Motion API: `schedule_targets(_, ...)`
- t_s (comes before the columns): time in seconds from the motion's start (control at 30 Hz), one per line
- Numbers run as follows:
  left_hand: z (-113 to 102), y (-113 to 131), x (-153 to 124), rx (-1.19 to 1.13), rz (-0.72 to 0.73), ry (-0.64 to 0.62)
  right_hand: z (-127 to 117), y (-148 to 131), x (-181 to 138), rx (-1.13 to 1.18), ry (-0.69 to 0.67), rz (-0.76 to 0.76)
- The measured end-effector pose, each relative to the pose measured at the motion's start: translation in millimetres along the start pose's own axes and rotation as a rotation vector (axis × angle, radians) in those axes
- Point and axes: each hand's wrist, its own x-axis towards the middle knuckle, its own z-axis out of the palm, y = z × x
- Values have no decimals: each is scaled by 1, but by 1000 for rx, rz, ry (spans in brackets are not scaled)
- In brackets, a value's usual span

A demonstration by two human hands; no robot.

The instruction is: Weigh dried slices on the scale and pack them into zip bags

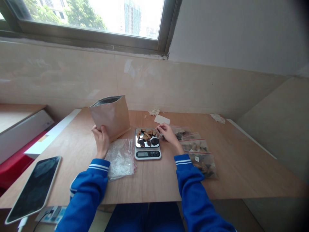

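Observation:
A small digital kitchen scale [147, 154] stands mid-table with several dark and brown shell-like pieces [147, 137] on its platform. My right hand [169, 135] rests at the platform's right edge, fingers pinched together near the pieces; what they hold is too small to make out. My left hand [101, 140] grips the lower left corner of an open, upright brown paper pouch [111, 117] left of the scale. An empty clear zip bag [120, 158] lies flat between my left arm and the scale.
Several filled clear zip bags [199, 154] lie right of the scale. A white card [162, 119] and crumpled white scraps [154, 112] sit near the wall. A tablet [33, 188] lies at the table's front left corner. White boards lean at the left.

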Motion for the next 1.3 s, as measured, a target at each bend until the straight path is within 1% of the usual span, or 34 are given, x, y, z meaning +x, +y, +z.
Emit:
schedule_targets(0.1,-2,-9,-3,-1,-15,-6,-5,10,-23,102,166,57)
schedule_targets(0.2,-4,-15,-6,-1,-8,-19,-7,24,-57,135,257,98)
schedule_targets(0.33,-8,-21,-8,-10,9,-52,-8,42,-98,-5,301,125)
schedule_targets(0.43,-16,-19,-12,28,-7,-54,-8,48,-114,-151,352,105)
schedule_targets(0.53,-29,-5,-28,178,3,-22,-7,45,-121,-279,345,97)
schedule_targets(0.6,-36,11,-47,280,70,-45,-6,40,-123,-383,303,79)
schedule_targets(0.67,-38,28,-69,283,135,-163,-5,36,-123,-471,285,23)
schedule_targets(0.73,-33,40,-92,221,159,-346,-5,33,-124,-516,298,-40)
schedule_targets(0.8,-25,45,-110,204,166,-515,-5,32,-124,-530,309,-65)
schedule_targets(0.87,-16,44,-123,261,166,-612,-5,33,-124,-539,299,-56)
schedule_targets(0.93,-12,40,-132,368,164,-638,-5,35,-124,-548,287,-51)
schedule_targets(1.03,-12,36,-137,492,165,-624,-4,38,-124,-564,283,-51)
schedule_targets(1.2,-17,36,-138,515,242,-633,-5,42,-125,-580,281,-31)
schedule_targets(1.3,-18,37,-138,519,259,-644,-5,41,-126,-547,286,-8)
